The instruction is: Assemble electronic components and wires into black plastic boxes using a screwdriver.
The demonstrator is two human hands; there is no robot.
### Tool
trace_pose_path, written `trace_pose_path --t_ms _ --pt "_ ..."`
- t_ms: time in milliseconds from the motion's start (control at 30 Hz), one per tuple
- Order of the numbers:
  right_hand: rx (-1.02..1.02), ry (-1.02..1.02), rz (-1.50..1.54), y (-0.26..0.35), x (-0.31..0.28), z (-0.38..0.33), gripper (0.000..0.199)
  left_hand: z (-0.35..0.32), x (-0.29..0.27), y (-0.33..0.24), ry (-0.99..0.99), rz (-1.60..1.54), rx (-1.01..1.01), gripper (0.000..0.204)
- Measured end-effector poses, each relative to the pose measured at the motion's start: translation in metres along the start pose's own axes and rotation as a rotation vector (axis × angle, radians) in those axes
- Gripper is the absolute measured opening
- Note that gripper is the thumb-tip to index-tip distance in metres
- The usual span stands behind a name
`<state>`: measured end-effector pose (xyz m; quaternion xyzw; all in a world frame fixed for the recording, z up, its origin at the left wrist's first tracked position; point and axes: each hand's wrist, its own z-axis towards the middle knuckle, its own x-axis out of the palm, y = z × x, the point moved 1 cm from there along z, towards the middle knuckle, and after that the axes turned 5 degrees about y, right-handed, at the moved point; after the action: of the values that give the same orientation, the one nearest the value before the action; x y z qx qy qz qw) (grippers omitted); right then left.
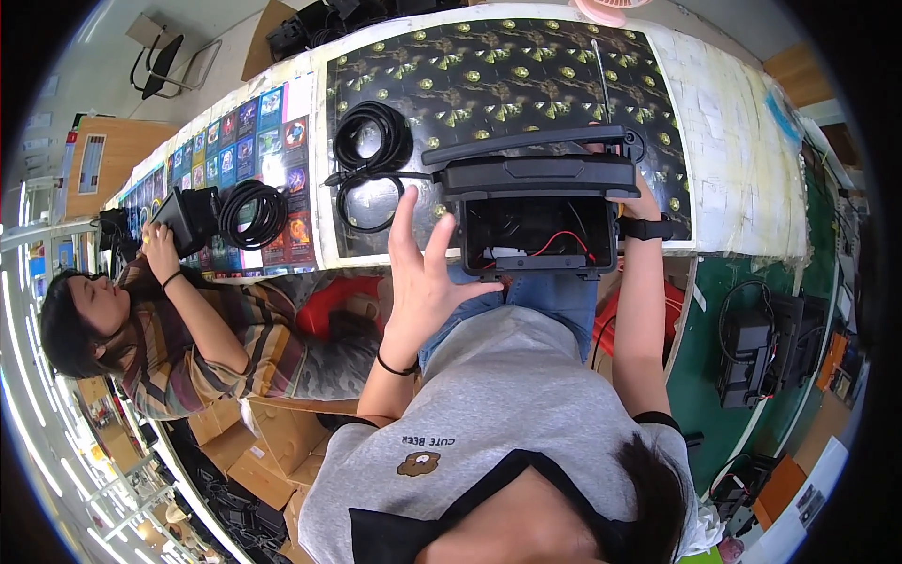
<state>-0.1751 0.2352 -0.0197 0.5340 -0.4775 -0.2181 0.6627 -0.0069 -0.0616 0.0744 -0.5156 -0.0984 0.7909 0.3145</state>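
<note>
A black plastic box (540, 176) with a long carry handle stands at the table's near edge. Its side toward me is open, and red and black wires (561, 242) and a white connector show inside. My right hand (641, 199) grips the box's right end; some of its fingers are hidden behind it. To the left of the box my left hand (418, 268) is raised, fingers spread, holding nothing. A black cable runs from the box's left side to a coiled black cable (373, 136) on the patterned mat. Above the handle rises a thin metal rod (600, 80).
A co-worker (188, 329) sits at my left, hands on another black box (193, 221). Another coiled cable (253, 214) lies beside it on a mat of colourful cards. A pink fan (601, 11) stands at the far edge. Cardboard boxes (282, 437) are below left; black devices (752, 343) lie at right.
</note>
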Motion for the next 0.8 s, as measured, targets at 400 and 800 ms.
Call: trace_pose_path --t_ms 400,800 --pt "-0.067 0.004 -0.084 0.0 0.001 -0.007 0.091 0.013 -0.005 -0.028 0.337 0.281 0.02 0.053" --pt "0.061 -0.08 -0.006 -0.006 -0.007 0.0 0.086 0.018 0.011 -0.021 0.511 0.181 0.008 0.048"
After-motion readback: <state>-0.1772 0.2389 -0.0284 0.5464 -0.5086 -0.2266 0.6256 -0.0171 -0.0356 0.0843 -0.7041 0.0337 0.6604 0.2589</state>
